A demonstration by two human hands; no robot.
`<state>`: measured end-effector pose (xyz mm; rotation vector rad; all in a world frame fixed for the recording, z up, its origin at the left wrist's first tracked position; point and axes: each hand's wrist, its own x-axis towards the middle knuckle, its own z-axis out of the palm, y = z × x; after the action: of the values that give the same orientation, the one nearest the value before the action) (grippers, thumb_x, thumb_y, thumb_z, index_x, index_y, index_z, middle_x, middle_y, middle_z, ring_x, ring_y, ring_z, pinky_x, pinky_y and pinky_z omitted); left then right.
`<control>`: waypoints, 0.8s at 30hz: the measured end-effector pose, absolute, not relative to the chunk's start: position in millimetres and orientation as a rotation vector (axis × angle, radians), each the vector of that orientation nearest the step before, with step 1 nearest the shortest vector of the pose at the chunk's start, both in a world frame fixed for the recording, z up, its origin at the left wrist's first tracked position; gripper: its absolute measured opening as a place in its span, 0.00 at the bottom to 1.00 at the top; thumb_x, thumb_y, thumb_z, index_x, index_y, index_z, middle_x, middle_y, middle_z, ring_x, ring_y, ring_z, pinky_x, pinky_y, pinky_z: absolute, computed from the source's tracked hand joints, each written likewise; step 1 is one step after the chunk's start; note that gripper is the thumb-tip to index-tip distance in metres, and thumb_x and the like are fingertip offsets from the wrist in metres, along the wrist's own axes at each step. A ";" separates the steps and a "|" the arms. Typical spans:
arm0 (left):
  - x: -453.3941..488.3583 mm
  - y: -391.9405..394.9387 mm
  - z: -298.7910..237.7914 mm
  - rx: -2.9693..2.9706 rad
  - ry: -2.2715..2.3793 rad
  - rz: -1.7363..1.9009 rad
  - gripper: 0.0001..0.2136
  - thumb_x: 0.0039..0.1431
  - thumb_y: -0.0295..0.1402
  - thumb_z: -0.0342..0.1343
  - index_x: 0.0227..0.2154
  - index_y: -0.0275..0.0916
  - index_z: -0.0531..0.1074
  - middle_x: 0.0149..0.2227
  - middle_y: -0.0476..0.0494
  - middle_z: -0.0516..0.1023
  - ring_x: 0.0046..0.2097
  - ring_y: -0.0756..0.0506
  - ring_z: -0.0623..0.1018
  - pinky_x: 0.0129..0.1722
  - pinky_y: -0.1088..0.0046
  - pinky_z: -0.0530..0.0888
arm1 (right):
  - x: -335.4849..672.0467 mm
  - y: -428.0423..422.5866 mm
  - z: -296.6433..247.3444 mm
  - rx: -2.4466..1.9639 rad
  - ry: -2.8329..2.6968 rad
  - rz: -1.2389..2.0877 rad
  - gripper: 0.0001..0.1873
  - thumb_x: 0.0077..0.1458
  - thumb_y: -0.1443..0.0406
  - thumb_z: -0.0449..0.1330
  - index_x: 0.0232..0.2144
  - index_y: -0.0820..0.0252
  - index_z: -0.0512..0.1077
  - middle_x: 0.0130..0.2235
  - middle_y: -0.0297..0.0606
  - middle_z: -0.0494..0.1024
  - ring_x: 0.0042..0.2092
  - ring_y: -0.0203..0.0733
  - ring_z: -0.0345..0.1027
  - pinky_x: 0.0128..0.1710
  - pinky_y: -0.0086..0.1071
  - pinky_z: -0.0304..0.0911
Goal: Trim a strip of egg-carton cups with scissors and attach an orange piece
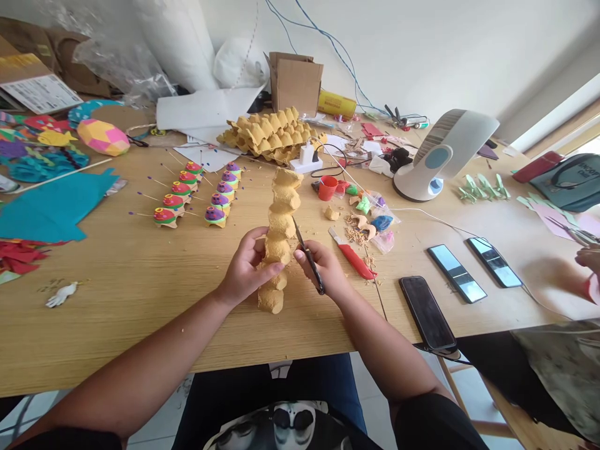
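My left hand [244, 267] is closed around a long strip of tan egg-carton cups [280, 219], held lengthwise over the wooden table [140, 281]. My right hand [323, 267] grips black scissors [307, 253], whose blades touch the strip's right edge at about mid-length. Bits of cut cardboard [359, 234] lie just right of the hands.
A red utility knife [354, 259] and three phones [427, 311] lie to the right. Painted carton caterpillars [180, 194] stand at the left, a stack of egg cartons [269, 132] behind. A white fan [443, 156] sits at the right. Another person's hand [588, 257] shows at the right edge.
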<state>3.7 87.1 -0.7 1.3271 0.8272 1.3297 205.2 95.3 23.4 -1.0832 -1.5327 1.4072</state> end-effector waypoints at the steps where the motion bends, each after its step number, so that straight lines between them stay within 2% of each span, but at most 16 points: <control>1: 3.8 88.4 -1.9 1.320 0.806 1.366 0.32 0.55 0.37 0.73 0.61 0.46 0.68 0.44 0.43 0.82 0.42 0.45 0.81 0.41 0.70 0.78 | 205.4 94.9 25.1 -1.080 -1.536 1.405 0.32 0.55 0.34 0.63 0.33 0.56 0.67 0.25 0.26 0.58 0.27 0.32 0.50 0.26 0.29 0.46; 4: 3.9 94.0 -4.4 1.271 0.783 1.470 0.31 0.56 0.41 0.73 0.60 0.45 0.71 0.54 0.39 0.81 0.53 0.41 0.80 0.49 0.67 0.79 | 206.1 93.9 27.8 -1.096 -1.552 1.399 0.31 0.54 0.36 0.65 0.32 0.56 0.67 0.26 0.27 0.59 0.28 0.33 0.50 0.27 0.30 0.46; 7: 3.7 97.8 -4.4 1.173 0.808 1.442 0.27 0.59 0.44 0.70 0.59 0.44 0.74 0.55 0.38 0.82 0.56 0.40 0.80 0.52 0.65 0.78 | 207.4 93.9 26.3 -1.132 -1.576 1.381 0.29 0.54 0.38 0.67 0.32 0.57 0.68 0.27 0.28 0.61 0.29 0.34 0.52 0.28 0.30 0.48; 10: 4.2 98.0 -2.4 1.079 0.896 1.381 0.22 0.58 0.46 0.71 0.52 0.41 0.79 0.47 0.40 0.85 0.48 0.42 0.83 0.45 0.68 0.78 | 210.1 94.9 22.9 -1.158 -1.601 1.351 0.27 0.55 0.41 0.67 0.31 0.57 0.69 0.27 0.28 0.61 0.29 0.34 0.52 0.29 0.30 0.48; 14: 7.1 95.7 2.9 0.985 1.006 1.375 0.20 0.52 0.47 0.74 0.41 0.39 0.82 0.39 0.43 0.85 0.38 0.45 0.81 0.38 0.70 0.76 | 214.5 96.2 20.5 -1.197 -1.652 1.314 0.25 0.57 0.43 0.67 0.31 0.57 0.70 0.27 0.28 0.61 0.29 0.35 0.52 0.29 0.30 0.48; 18: 8.3 95.6 7.2 0.897 0.997 1.367 0.21 0.47 0.46 0.77 0.38 0.38 0.82 0.34 0.46 0.84 0.33 0.47 0.79 0.34 0.71 0.75 | 217.1 97.0 20.2 -1.224 -1.674 1.310 0.24 0.57 0.44 0.67 0.31 0.57 0.70 0.26 0.27 0.59 0.29 0.34 0.51 0.28 0.30 0.47; 24: 1.8 102.2 6.2 0.787 0.883 1.309 0.19 0.47 0.44 0.77 0.35 0.40 0.79 0.29 0.48 0.81 0.28 0.48 0.78 0.28 0.72 0.74 | 218.1 100.3 16.2 -1.234 -1.685 1.255 0.24 0.60 0.43 0.64 0.31 0.57 0.69 0.26 0.28 0.60 0.28 0.35 0.51 0.28 0.30 0.46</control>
<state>1.8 102.2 6.2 0.7871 0.8833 1.3091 218.1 100.3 16.2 -1.2338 -1.6845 1.2548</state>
